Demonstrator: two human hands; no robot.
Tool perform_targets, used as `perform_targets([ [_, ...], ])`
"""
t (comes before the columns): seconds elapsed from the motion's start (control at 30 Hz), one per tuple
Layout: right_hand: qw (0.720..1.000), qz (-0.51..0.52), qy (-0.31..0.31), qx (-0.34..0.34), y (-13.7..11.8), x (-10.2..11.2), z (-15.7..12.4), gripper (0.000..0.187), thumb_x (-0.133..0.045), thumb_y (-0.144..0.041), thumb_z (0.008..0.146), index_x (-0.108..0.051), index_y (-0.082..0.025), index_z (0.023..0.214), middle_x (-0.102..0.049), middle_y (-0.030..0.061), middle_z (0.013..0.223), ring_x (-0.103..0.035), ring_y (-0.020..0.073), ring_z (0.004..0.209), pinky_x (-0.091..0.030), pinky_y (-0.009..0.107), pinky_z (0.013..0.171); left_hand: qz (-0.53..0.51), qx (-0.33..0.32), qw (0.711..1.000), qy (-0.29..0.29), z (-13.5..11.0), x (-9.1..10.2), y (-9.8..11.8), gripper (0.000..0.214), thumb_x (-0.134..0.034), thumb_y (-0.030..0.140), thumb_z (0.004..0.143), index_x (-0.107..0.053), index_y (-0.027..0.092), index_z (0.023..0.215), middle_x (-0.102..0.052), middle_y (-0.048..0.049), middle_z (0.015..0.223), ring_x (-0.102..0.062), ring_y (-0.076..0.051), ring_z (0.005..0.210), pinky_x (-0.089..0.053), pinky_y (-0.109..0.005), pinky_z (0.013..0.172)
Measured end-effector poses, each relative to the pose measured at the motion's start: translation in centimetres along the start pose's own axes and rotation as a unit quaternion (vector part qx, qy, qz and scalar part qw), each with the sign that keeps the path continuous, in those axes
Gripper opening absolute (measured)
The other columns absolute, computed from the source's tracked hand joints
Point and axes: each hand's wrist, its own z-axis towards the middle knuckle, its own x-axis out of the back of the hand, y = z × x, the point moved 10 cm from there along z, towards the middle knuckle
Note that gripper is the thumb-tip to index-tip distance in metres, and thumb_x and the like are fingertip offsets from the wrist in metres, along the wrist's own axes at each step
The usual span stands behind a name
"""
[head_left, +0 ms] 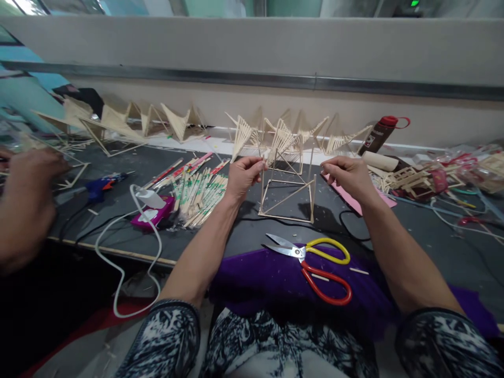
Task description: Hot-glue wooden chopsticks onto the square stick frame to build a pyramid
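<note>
The only closed container is the brown bottle (pixel 378 135) with a red cap, leaning at the wall in the upper right; what is in it does not show. The dark table (pixel 433 231) runs along a pale wall lined with finished stick shapes (pixel 281 137). At centre frame your stick frame (pixel 286 202) stands on the table. Your left hand (pixel 243 176) pinches its upper left corner and your right hand (pixel 346 176) the upper right, fingers closed on thin sticks. Scissors (pixel 315 260) lie on purple cloth (pixel 255 278) just below. Wrapped chopsticks (pixel 200 191) and a blue glue gun (pixel 103 184) lie to the left, near a co-worker's hand (pixel 23 199).
</note>
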Motion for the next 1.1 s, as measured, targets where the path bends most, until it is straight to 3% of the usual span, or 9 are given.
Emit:
perform_targets([
  [0.2,0.997,-0.003,0.007,0.074,-5.2,-0.4,-0.4,0.019,-0.061,-0.031,0.081,-0.074,-0.018,0.084,-0.067,0.0008,0.068,-0.059,0.0110,0.052,-0.044,0.024,0.051,-0.005,0.003,1.000,-0.024,0.2,-0.8,0.1,0.028,-0.076,0.034,0.066,-0.069,0.012,0.082,-0.069,-0.0014,0.070,-0.049,-0.004,0.041,-0.028,-0.017,0.036],
  [0.4,0.987,-0.071,-0.041,0.141,-9.7,-2.6,-0.6,0.020,-0.059,-0.029,0.085,-0.075,-0.018,0.088,-0.069,0.0020,0.071,-0.060,0.0109,0.054,-0.045,0.025,0.055,-0.016,0.002,0.999,-0.045,-0.2,-1.2,0.2,0.029,-0.075,0.034,0.067,-0.067,0.012,0.083,-0.069,-0.0017,0.071,-0.054,-0.005,0.044,-0.033,-0.016,0.037],
  [0.67,0.972,-0.167,-0.085,0.143,-10.9,-5.4,1.4,0.022,-0.056,-0.024,0.084,-0.076,-0.015,0.086,-0.070,0.0044,0.071,-0.063,0.0147,0.067,-0.043,0.026,0.062,-0.024,0.010,0.999,-0.047,-0.2,-1.2,0.2,0.029,-0.074,0.033,0.068,-0.065,0.011,0.084,-0.070,-0.0031,0.073,-0.057,-0.006,0.045,-0.039,-0.016,0.038],
  [0.93,0.923,-0.328,-0.162,0.123,-11.4,-10.0,5.1,0.026,-0.048,-0.013,0.081,-0.074,-0.013,0.078,-0.069,0.0072,0.070,-0.058,0.0144,0.066,-0.034,0.027,0.062,-0.034,-0.006,0.997,-0.063,0.3,-1.6,0.1,0.038,-0.071,0.030,0.070,-0.065,0.012,0.102,-0.068,-0.0001,0.071,-0.056,-0.006,0.044,-0.039,-0.016,0.038],
  [1.1,0.903,-0.383,-0.157,0.119,-11.0,-10.9,6.5,0.025,-0.048,-0.014,0.080,-0.073,-0.013,0.077,-0.071,0.0115,0.079,-0.057,0.0165,0.072,-0.029,0.028,0.060,-0.028,0.004,0.998,-0.061,1.2,-1.9,-0.7,0.042,-0.071,0.027,0.069,-0.065,0.012,0.107,-0.068,0.0009,0.070,-0.054,-0.005,0.042,-0.038,-0.016,0.038],
])
